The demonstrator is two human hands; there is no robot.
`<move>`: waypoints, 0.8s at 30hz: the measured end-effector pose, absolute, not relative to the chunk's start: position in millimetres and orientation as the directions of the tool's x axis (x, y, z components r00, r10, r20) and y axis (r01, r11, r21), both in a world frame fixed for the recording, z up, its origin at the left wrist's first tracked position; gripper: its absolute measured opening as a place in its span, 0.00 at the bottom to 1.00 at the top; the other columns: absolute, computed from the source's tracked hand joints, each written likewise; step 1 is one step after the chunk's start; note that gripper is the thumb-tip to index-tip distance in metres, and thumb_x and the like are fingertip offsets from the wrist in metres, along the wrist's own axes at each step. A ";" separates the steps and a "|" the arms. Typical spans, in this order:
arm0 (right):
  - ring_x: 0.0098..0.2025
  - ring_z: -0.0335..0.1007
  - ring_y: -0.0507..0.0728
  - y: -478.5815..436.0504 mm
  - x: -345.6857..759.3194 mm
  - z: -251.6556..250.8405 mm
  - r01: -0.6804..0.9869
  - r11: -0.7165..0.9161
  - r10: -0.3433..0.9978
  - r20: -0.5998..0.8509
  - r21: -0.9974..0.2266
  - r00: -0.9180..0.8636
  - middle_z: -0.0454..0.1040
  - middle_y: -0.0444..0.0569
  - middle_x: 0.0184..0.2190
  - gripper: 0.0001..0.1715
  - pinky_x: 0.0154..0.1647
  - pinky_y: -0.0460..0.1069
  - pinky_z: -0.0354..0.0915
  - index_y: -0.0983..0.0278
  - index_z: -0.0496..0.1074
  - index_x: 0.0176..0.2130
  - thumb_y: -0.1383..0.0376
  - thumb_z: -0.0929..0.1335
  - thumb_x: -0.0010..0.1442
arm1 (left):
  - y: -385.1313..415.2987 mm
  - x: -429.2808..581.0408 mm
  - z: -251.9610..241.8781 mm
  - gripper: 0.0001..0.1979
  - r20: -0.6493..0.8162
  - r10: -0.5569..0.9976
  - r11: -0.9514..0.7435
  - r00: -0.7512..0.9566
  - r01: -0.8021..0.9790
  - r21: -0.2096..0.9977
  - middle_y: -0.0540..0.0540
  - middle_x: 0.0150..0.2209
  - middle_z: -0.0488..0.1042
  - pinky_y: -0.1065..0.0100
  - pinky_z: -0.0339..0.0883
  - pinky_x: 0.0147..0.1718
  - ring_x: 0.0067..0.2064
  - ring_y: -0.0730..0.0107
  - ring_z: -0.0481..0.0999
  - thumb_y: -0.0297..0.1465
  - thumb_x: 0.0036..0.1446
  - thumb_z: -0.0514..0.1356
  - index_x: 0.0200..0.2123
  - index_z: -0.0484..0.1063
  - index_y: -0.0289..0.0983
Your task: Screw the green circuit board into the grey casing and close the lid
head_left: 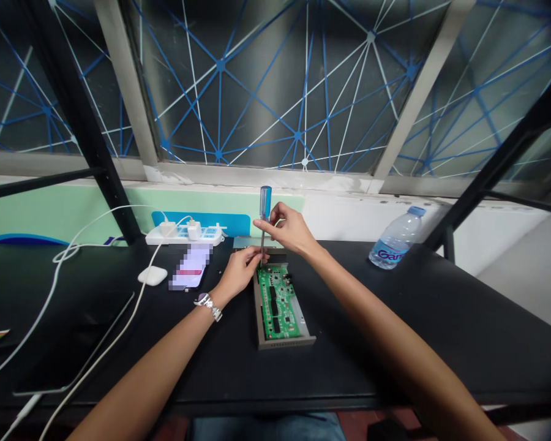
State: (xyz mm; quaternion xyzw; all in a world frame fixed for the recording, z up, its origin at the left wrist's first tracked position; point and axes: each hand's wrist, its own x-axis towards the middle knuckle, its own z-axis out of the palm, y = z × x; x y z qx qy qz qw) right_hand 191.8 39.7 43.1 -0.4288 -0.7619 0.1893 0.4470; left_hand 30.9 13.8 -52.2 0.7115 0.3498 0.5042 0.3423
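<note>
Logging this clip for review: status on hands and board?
Right hand pinching blue-handled screwdriver, upright. Left hand at its shaft. Tip at green circuit board in grey metal casing. Phone lies left, not blocking.

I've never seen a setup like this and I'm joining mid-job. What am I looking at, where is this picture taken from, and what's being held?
This picture comes from a camera worn on a person's head, looking forward and down, so the two bare arms are that person's own; no robot is involved. The right hand pinches a blue-handled screwdriver, its tip pointing down at a green circuit board lying in a grey metal chassis. The left hand, with a wristwatch on its wrist, rests beside the screwdriver's shaft at the board's far end. The black table also holds a power strip, a blurred phone, a white earbud case and a water bottle.
</note>
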 end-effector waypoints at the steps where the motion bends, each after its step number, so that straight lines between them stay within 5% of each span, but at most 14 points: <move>1: 0.24 0.66 0.52 37.2 190.8 43.8 0.552 0.565 0.804 0.561 -0.614 -0.199 0.70 0.44 0.24 0.26 0.23 0.47 0.59 0.61 0.62 0.29 0.44 0.71 0.52 | 13.6 31.1 -51.8 0.13 0.475 0.846 -0.517 0.242 0.152 0.843 0.39 0.42 0.80 0.62 0.72 0.47 0.44 0.60 0.80 0.34 0.63 0.56 0.45 0.75 0.33; 7: 0.24 0.64 0.54 27.2 184.8 48.0 0.731 0.532 0.769 0.606 -0.427 -0.205 0.69 0.44 0.20 0.25 0.25 0.49 0.52 0.61 0.63 0.25 0.44 0.68 0.55 | 14.3 31.8 -53.1 0.13 0.465 0.856 -0.502 0.225 0.155 0.851 0.40 0.41 0.81 0.61 0.72 0.47 0.44 0.59 0.80 0.34 0.63 0.56 0.44 0.75 0.34; 12: 0.24 0.65 0.54 27.6 185.0 47.7 0.760 0.512 0.777 0.593 -0.401 -0.211 0.71 0.45 0.21 0.21 0.25 0.48 0.52 0.61 0.65 0.25 0.48 0.68 0.57 | 15.6 31.6 -54.9 0.13 0.460 0.861 -0.494 0.216 0.147 0.857 0.39 0.40 0.81 0.61 0.73 0.47 0.44 0.58 0.81 0.35 0.62 0.57 0.44 0.75 0.33; 19: 0.28 0.74 0.56 36.2 194.2 49.8 0.526 0.581 0.814 0.449 -0.621 -0.369 0.73 0.46 0.24 0.18 0.27 0.48 0.64 0.63 0.66 0.31 0.51 0.69 0.58 | 15.3 31.3 -53.1 0.13 0.460 0.861 -0.492 0.217 0.127 0.861 0.39 0.41 0.81 0.61 0.73 0.47 0.43 0.59 0.81 0.34 0.61 0.58 0.44 0.75 0.32; 24: 0.31 0.76 0.54 37.3 198.9 57.5 0.336 0.484 0.821 0.286 -0.808 -0.494 0.75 0.50 0.31 0.15 0.27 0.47 0.70 0.65 0.69 0.35 0.55 0.69 0.59 | 15.8 28.7 -51.9 0.13 0.475 0.845 -0.518 0.247 0.148 0.843 0.40 0.42 0.81 0.61 0.73 0.47 0.45 0.60 0.80 0.34 0.61 0.58 0.43 0.76 0.33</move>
